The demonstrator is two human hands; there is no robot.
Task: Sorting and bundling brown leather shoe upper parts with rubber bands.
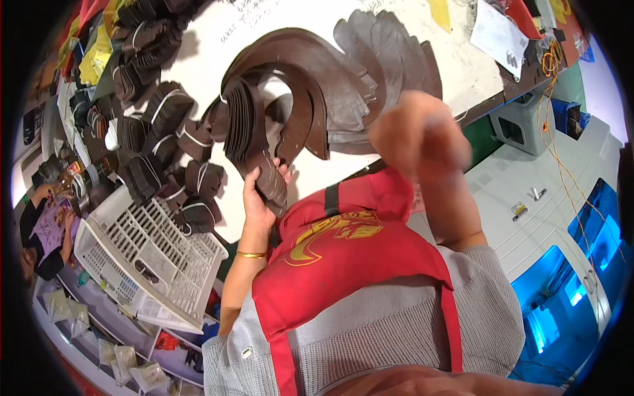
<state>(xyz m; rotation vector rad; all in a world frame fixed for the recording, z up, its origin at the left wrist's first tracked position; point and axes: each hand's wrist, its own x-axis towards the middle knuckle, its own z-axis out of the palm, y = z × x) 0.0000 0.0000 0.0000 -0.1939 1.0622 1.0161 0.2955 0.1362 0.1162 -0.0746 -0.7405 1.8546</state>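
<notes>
My left hand (pixel 263 193) grips the lower end of a stack of curved dark-brown leather-like pieces (pixel 243 122), its fingers wrapped around one side. A pale band shows near the top of this stack, which fans out in thin layers. Beyond it, more curved brown pieces (pixel 300 56) lie overlapping on the white tabletop (pixel 218 49), and a further fanned pile (pixel 389 63) rests to their right. Raised over the table's near edge on the right, my right hand (pixel 421 135) is blurred by motion; its fingers cannot be made out.
Several banded brown bundles (pixel 170 107) crowd the table's left side. A white slatted plastic crate (pixel 152 257) stands at the left, with another person (pixel 56 228) beyond. At the right are a paper sheet (pixel 500 36), an orange cord (pixel 549 63) and a grey plastic stool (pixel 518 129).
</notes>
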